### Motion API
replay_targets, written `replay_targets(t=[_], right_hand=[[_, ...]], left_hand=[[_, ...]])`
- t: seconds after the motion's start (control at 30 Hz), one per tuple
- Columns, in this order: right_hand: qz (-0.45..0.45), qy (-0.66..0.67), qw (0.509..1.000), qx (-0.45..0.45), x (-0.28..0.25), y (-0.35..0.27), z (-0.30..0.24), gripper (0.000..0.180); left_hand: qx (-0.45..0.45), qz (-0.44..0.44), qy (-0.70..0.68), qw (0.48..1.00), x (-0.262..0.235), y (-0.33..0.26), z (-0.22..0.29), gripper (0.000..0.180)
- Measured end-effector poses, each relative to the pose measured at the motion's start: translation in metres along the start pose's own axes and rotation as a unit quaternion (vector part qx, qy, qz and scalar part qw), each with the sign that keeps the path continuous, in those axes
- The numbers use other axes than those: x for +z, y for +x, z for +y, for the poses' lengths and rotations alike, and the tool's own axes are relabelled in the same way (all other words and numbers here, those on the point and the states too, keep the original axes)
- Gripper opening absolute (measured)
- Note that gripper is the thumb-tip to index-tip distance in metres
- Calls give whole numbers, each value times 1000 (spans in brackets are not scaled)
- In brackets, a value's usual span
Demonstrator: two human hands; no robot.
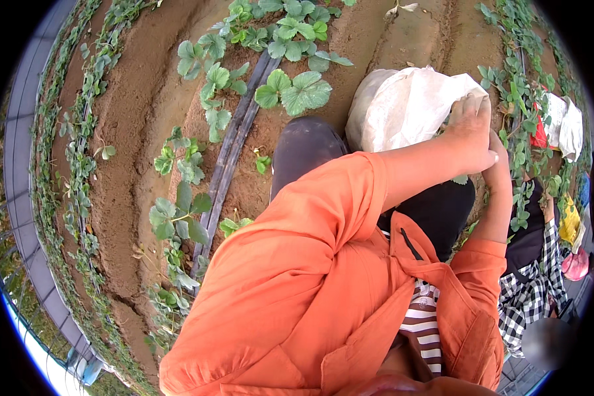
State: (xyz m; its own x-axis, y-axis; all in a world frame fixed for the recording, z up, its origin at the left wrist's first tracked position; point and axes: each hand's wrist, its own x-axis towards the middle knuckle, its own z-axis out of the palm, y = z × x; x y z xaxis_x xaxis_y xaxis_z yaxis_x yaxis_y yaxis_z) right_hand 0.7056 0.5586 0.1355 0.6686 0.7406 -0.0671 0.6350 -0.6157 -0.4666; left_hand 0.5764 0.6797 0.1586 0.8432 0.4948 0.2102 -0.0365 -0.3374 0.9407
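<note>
A white plastic bag (412, 105), bulging and crumpled, stands on the soil just beyond my knees. My left arm reaches across my body, and my left hand (472, 125) is closed on the bag's right-hand edge with bent fingers. Close against that wrist is my right hand (498, 162), coming up from the right. Its fingers are mostly hidden behind the left hand, so I cannot tell whether it holds anything. The bag's contents do not show.
Strawberry plants (303, 89) grow on the bed to my left beside a black drip hose (234, 148). More plant rows line both sides. At right, a person in a checked garment (528, 290) is near a white bag (564, 125) and a yellow bag (569, 221).
</note>
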Motion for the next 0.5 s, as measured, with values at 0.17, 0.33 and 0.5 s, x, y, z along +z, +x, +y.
replay_targets(t=[0.17,0.33,0.5], right_hand=[[158,99,981,-44,20,-11,-70,31],[-8,192,908,-372,80,1,-193,26],[-99,32,872,-478,204,36,-212,25]], left_hand=[[155,215,174,948,-114,-52,-50,34],[-173,101,488,850,-225,-133,-154,29],[-195,141,410,880,-243,-160,-161,24]])
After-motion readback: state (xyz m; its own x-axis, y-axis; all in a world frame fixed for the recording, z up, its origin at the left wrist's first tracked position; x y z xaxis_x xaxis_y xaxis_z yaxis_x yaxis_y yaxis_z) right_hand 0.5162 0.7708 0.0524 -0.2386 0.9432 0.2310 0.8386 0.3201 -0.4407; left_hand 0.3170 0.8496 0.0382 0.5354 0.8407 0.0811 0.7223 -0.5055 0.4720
